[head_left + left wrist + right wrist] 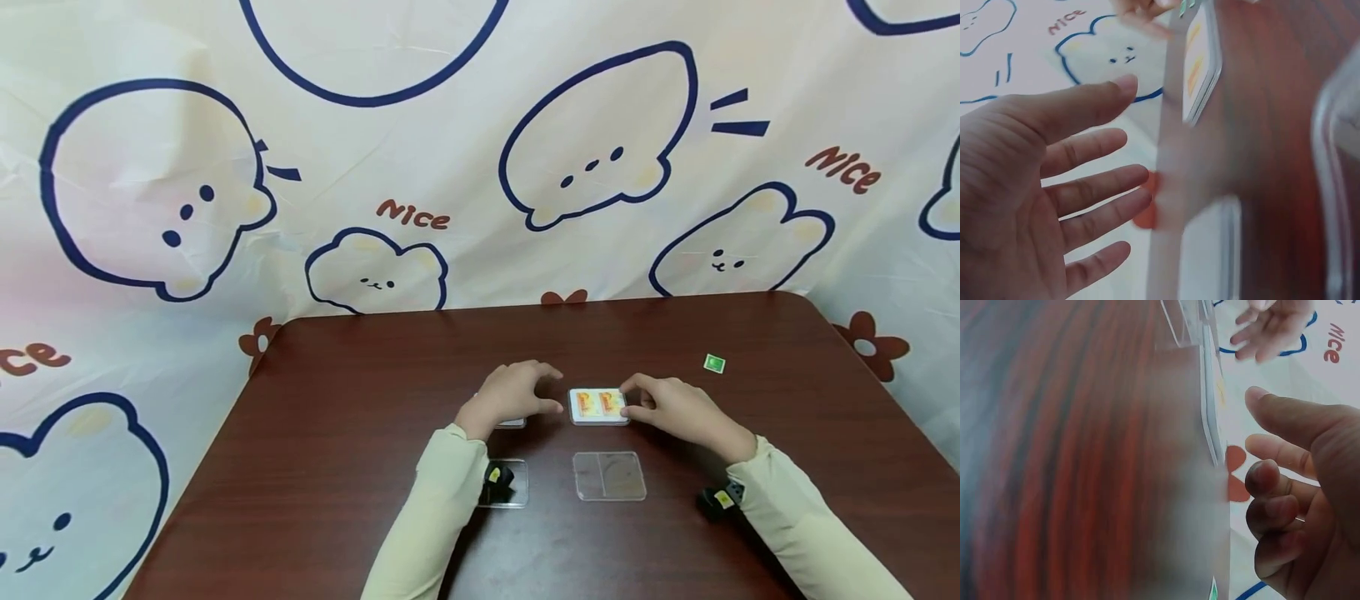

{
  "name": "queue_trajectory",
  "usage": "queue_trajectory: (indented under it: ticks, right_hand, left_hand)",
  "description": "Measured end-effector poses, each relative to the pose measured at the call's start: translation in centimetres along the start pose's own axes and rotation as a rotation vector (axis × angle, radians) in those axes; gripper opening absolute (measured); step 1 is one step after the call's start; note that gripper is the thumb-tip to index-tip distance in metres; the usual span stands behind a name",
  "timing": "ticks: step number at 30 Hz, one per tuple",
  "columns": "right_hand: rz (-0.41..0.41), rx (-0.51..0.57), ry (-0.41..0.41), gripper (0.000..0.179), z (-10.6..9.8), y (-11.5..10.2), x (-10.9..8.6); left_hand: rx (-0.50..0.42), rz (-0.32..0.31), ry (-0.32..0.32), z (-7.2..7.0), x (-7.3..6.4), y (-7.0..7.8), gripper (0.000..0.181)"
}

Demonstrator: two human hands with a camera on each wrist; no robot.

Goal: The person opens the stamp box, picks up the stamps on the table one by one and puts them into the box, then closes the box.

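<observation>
A white flat case [598, 407] lies on the table with two orange-and-yellow printed cards side by side in it. My right hand [678, 408] is at its right edge, thumb and index finger spread apart, the other fingers curled in. The right wrist view shows a gap between these fingertips and the case [1211, 394]. My left hand [517, 392] hovers left of the case, fingers extended and holding nothing. Beneath it a second white case [512, 423] is mostly hidden; its edge [1229, 250] shows in the left wrist view.
A clear plastic lid [610, 477] lies nearer me, below the card case. To its left is another clear lid [517, 496], partly covered by the left wrist camera. A small green card [715, 363] lies at the back right of the brown table [337, 500]. A printed curtain hangs behind.
</observation>
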State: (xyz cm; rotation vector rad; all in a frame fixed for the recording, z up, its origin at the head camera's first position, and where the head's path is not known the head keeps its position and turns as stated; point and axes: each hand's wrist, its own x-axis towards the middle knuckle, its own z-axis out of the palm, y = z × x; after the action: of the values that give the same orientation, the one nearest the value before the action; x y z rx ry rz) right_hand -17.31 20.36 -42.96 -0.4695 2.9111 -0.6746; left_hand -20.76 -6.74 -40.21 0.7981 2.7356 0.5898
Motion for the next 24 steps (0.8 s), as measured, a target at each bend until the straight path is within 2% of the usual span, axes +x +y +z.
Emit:
queue_trajectory:
  ticks: [4, 12, 24]
  right_hand:
    - [0.022, -0.003, 0.023, 0.035, -0.5, 1.0, -1.1]
    - [0.043, 0.018, 0.059, 0.043, -1.9, 2.6, -2.3]
    - [0.107, 0.006, 0.066, 0.048, -3.0, 4.9, -3.3]
  left_hand:
    - [-0.038, 0.009, 0.001, -1.1, -1.3, -1.2, 0.053]
    - [-0.126, -0.031, 0.007, -2.5, -4.0, -4.2, 0.056]
    - [-0.089, -0.090, 0.026, -2.3, -5.8, -7.9, 0.062]
